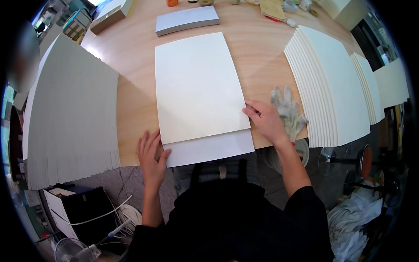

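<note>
The left hand lies flat and open on the wooden table, fingers spread, its thumb touching the lower left corner of a pale grey sheet without gripping it. The right hand rests with loosely curled fingers on the right edge of a cream board, pressing rather than clasping it. The board lies on top of the grey sheet, which shows as a strip along the near edge and overhangs the table slightly. Just right of the right hand lies a crumpled translucent glove. Beyond it a fanned stack of cream boards leans across the table's right side. A broad fanned stack of grey sheets fills the left side. A flat grey pile sits at the far end.
</note>
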{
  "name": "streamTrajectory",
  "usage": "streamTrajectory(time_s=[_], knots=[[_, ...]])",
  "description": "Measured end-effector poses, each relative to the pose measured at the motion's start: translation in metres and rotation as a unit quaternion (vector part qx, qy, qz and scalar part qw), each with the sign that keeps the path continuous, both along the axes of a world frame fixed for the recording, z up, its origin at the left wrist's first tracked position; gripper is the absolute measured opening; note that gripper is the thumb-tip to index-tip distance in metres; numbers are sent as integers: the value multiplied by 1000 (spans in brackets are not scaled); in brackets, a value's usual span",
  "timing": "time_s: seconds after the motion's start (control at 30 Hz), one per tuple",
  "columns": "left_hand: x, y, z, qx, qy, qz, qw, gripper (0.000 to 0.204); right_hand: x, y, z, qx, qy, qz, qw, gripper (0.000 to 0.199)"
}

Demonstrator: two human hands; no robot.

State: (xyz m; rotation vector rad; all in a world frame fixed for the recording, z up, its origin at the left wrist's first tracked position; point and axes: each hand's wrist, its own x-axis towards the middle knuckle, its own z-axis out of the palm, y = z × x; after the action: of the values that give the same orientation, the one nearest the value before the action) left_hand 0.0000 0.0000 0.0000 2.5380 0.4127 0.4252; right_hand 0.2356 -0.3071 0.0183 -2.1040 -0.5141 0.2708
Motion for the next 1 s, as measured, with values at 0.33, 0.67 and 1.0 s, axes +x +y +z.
streamTrajectory(time_s=[0.33,0.67,1.0], knots=[[0,-1,0,21,-14,-12,1000,54,0,-2,1,-32,-87,33,995,35],[-2,0,1,26,-35,-23,999,53,3,-3,-6,1,4,-3,1000,36],[-1,-2,0,13,-40,-12,999,50,-5,-1,-1,-38,-79,12,996,36]])
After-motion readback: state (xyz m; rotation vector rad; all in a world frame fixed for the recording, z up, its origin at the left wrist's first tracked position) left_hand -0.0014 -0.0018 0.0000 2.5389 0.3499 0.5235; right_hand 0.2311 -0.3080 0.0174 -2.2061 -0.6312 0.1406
